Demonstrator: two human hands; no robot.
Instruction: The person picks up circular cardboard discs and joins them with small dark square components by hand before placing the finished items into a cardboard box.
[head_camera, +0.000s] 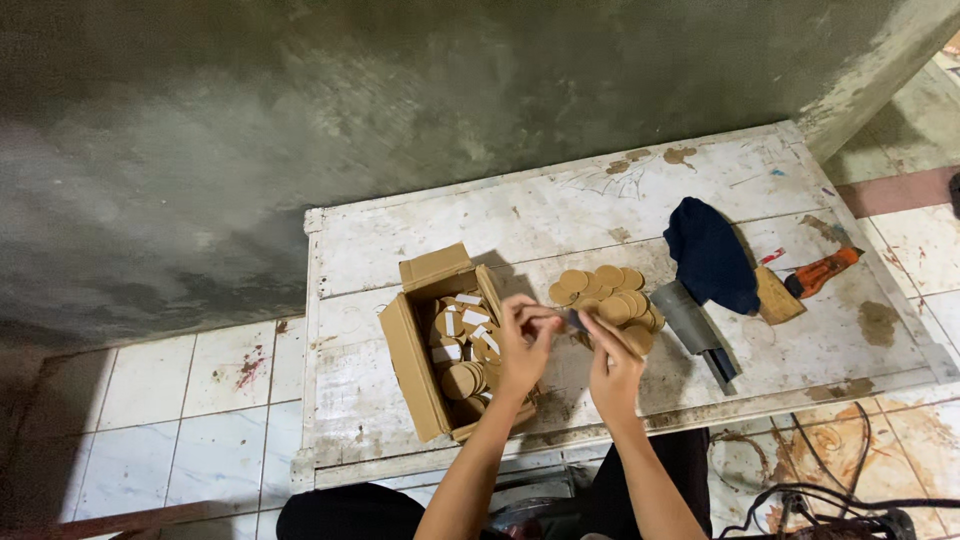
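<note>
My left hand (525, 345) and my right hand (612, 365) meet above the low white table (640, 200), fingertips pinching a small dark piece (572, 320) between them. Just left of my left hand stands an open cardboard box (412, 370) filled with several round brown discs (462, 378), some carrying white strips. Beyond my hands, several more brown discs (605, 290) lie spread out on the tabletop.
A dark blue cloth (710, 255) lies right of the discs, over a grey cleaver-like blade (692, 322). An orange-handled scraper (815, 272) rests further right. A rough concrete wall rises behind the table. Tiled floor surrounds it, with black cables (830, 490) at lower right.
</note>
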